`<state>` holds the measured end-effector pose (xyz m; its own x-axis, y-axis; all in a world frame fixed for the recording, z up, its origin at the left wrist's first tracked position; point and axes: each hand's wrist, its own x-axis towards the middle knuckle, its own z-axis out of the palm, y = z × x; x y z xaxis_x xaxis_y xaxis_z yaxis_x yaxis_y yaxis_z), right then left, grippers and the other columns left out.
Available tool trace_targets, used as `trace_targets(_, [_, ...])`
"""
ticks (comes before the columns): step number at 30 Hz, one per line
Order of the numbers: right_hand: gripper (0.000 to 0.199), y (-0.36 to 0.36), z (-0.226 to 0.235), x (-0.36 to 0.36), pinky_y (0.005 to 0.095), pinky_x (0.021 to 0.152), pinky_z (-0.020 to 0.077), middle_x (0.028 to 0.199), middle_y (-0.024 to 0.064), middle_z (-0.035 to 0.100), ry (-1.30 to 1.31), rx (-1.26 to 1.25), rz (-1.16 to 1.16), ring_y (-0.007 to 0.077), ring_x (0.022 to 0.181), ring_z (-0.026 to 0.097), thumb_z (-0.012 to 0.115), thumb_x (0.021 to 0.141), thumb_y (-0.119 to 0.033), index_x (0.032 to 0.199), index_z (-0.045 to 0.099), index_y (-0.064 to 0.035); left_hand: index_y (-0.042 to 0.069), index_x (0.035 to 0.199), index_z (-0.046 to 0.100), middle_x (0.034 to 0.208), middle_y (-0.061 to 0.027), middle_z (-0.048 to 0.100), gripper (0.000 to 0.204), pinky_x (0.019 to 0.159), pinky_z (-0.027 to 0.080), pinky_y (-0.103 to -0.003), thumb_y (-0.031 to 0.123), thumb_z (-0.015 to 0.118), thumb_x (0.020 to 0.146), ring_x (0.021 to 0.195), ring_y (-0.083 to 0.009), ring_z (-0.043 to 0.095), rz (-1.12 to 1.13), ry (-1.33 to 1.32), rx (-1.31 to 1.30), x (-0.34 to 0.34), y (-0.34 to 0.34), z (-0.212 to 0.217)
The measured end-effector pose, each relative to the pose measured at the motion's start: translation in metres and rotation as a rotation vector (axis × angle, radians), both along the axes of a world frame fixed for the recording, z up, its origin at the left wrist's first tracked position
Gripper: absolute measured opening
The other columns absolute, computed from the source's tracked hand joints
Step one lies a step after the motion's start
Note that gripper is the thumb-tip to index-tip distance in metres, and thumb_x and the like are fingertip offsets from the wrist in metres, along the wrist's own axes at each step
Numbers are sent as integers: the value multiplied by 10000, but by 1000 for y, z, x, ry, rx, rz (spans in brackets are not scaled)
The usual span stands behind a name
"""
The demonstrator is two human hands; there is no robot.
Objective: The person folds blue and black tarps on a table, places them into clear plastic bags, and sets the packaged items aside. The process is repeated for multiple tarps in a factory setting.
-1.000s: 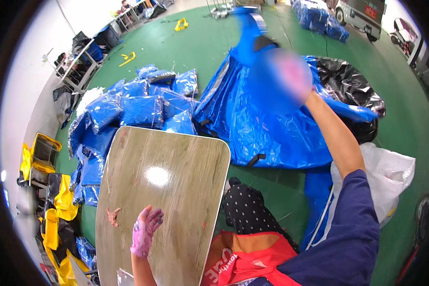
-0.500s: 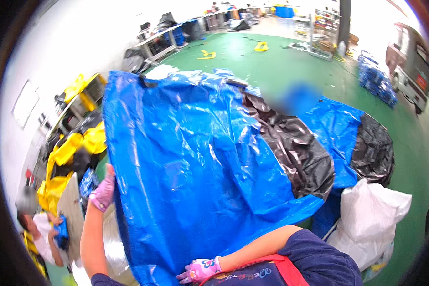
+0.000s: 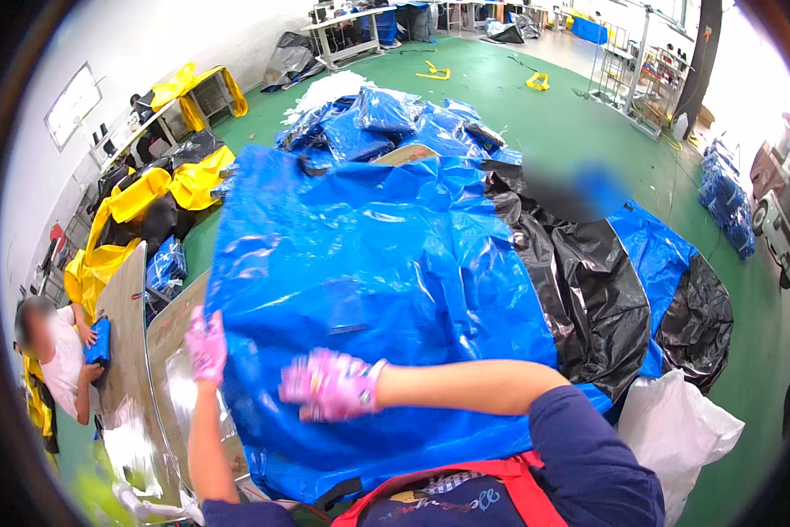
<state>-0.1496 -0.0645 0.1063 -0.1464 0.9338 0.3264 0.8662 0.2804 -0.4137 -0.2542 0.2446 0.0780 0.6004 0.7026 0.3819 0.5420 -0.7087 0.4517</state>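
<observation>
A large blue plastic sheet [image 3: 386, 263] with a black section [image 3: 579, 290] at its right side lies spread in front of me, creased and shiny. At its left edge is my left hand [image 3: 206, 347] in a pink patterned glove, fingers stretched upward and touching the border. My right hand [image 3: 331, 385], in a matching glove, is over the near-left part of the sheet. Motion blurs it, but its fingers look spread, with nothing held. A short black strap [image 3: 338, 494] shows at the sheet's near edge.
Folded blue packs [image 3: 386, 114] are heaped beyond the sheet. On the left, a person [image 3: 61, 351] handles a blue bundle [image 3: 99, 341] at a wooden-topped table [image 3: 127, 307]. Yellow sheets [image 3: 131, 198] lie behind it. To the right stands a white sack [image 3: 676, 430].
The raised left side of the sheet has come down flatter, uncovering the heaped packs behind. My right hand has moved up and away from the near edge onto the sheet. The view has shifted.
</observation>
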Motion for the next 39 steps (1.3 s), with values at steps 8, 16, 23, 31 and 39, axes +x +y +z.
trace_targets(8, [597,-146,-98,272,475,1135,239,1410,100,472,-441,-264,-1032,332,1328,398,583,861,-469,1349,514,-132,63,1213,589,1013,-279,641,345,761,485,-486,280,503,958,912,-440,627,306,220,289,-180,113,-13])
trace_targets(16, [561,-77,-26,314,460,1095,310,1410,143,478,-311,-669,-1030,319,1334,401,545,888,-445,1299,540,-63,-33,1386,407,1388,-233,464,700,1090,319,-453,319,636,826,1269,-399,446,498,621,182,-106,76,-85])
trace_targets(23, [1021,48,54,413,480,1151,202,1503,164,347,-570,-312,-1139,332,1382,338,724,686,-579,1473,312,-77,217,1460,370,1506,-163,324,766,1110,154,-628,584,583,821,1374,-443,285,-860,490,154,95,-183,-43])
trace_targets(31, [366,-3,128,244,385,563,420,707,46,541,-709,483,-299,250,635,542,614,747,-134,1112,633,-132,159,1458,366,1524,-185,280,798,1121,132,-624,637,514,837,1407,-425,230,-628,415,148,189,-135,-78])
trace_targets(39, [745,-195,-50,168,380,666,418,774,33,544,-530,-577,-355,226,727,556,623,676,-100,1400,460,-158,167,1484,313,1545,-184,227,824,1133,132,-592,664,480,848,1422,-419,186,-417,532,112,170,-68,-81])
